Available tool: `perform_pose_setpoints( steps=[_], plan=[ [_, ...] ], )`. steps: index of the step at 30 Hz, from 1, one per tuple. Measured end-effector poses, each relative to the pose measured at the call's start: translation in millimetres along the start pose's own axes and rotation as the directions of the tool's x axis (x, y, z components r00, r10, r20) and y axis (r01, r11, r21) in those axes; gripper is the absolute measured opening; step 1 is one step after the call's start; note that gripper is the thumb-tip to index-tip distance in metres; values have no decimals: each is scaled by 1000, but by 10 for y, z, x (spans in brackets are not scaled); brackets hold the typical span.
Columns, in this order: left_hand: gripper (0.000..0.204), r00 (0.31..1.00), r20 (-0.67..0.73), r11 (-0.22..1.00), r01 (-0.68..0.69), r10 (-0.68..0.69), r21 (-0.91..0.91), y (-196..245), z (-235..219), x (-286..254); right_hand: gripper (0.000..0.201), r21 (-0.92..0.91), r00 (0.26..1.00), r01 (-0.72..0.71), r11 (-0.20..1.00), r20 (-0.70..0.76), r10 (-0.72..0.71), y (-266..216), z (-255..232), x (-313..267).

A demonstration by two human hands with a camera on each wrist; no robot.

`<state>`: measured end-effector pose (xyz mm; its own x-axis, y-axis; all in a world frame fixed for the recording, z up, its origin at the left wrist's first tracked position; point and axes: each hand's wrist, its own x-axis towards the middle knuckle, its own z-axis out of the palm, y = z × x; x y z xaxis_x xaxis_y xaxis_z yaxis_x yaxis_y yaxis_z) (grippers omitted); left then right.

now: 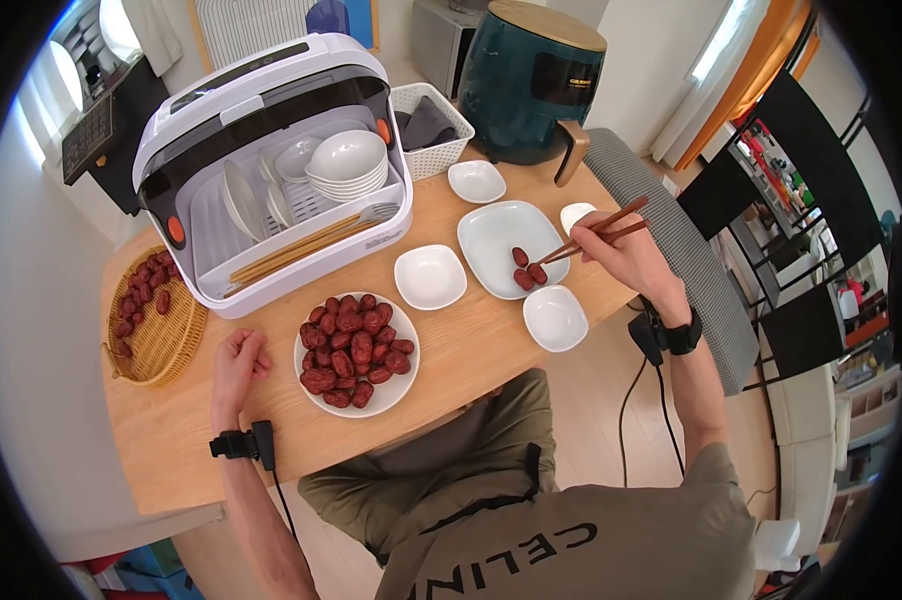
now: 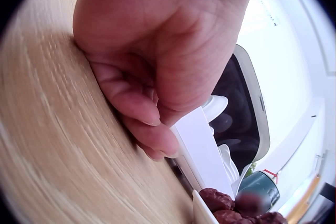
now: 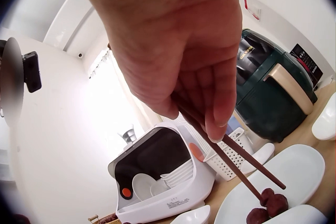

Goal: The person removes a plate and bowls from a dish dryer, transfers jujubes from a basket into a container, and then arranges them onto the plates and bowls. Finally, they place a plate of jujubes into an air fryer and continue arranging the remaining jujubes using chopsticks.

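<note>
My right hand (image 1: 626, 258) grips a pair of brown wooden chopsticks (image 3: 236, 170) above a pale square plate (image 1: 486, 228). On that plate sit three red dates (image 1: 523, 279), and the chopstick tips reach one of them; whether they pinch it I cannot tell. My left hand (image 1: 239, 370) rests on the table with fingers loosely curled, holding nothing. Beside it stands a round white plate (image 1: 373, 409) heaped with red dates (image 1: 349, 322). Small white dishes (image 1: 430, 278) lie around the square plate, one of them (image 1: 555, 320) at its near edge.
A white dish cabinet (image 1: 321, 262) with bowls, plates and chopsticks stands at the back left. A wicker basket (image 1: 161, 352) with more dates is at the far left. Behind are a white perforated basket (image 1: 436, 155) and a green air fryer (image 1: 516, 95). A grey bench (image 1: 661, 220) adjoins the right edge.
</note>
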<state>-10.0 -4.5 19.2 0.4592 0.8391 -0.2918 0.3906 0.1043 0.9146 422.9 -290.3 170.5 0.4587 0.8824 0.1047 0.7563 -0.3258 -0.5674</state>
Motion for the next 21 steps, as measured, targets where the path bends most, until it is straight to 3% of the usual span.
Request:
perform_pose_setpoints(
  steps=[16, 18, 20, 21],
  plan=[
    [21, 1000, -14, 1000, 3, -3, 16, 27, 7, -25, 26, 135, 999, -37, 990, -22, 41, -53, 57, -7],
    [21, 1000, -14, 1000, -2, 2, 15, 34, 5, -25, 25, 316, 986, 11, 949, -163, 43, -147, 69, -46],
    [21, 1000, -12, 1000, -6, 6, 15, 25, -5, -21, 22, 335, 994, 50, 941, -107, -15, -348, 56, -97],
    [22, 1000, -7, 1000, -8, 8, 12, 17, -8, -16, 20, 441, 992, 117, 890, -89, -87, -466, 113, -135]
  ],
)
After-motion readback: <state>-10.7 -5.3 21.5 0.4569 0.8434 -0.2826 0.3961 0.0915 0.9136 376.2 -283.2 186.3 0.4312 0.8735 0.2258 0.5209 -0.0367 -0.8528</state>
